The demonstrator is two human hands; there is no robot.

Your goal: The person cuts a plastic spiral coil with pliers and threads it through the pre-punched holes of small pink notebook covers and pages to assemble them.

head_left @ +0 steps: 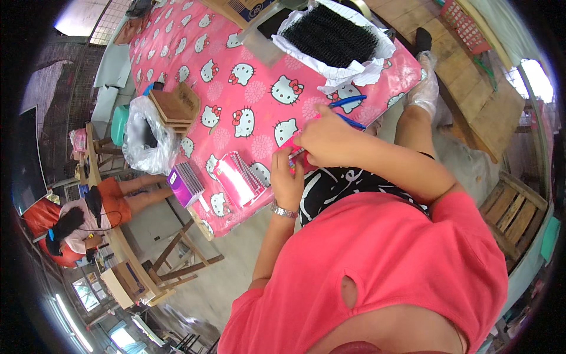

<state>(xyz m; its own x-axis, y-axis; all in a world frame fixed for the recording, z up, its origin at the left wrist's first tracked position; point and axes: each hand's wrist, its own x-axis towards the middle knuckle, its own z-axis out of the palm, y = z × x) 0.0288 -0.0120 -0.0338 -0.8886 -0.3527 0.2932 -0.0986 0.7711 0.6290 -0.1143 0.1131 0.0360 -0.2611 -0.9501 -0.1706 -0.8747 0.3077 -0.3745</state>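
My right hand (327, 138) is closed around blue-handled pliers (349, 100); two spread handles stick out past the hand, while the jaws are hidden. Close against it, my left hand (288, 180) pinches a small pink piece (290, 143), partly covered by fingers. Both hands work at the near edge of a table under a pink cartoon-cat cloth (253, 88). Left of my left hand lie a stack of shiny pink-and-white packs (234, 180) and a stack of purple packs (186, 184). Beyond my right hand, black fine-ridged material (330, 36) lies in rows on crumpled white paper (345, 74).
Brown cardboard pieces (177, 106) and a clear plastic bag (144, 144) sit on the table's left side. A cardboard box (233, 9) is at the far edge. Right stand a wooden bench (466, 88) and a slatted wooden chair (512, 209). Another person (112, 203) bends over a left-hand bench.
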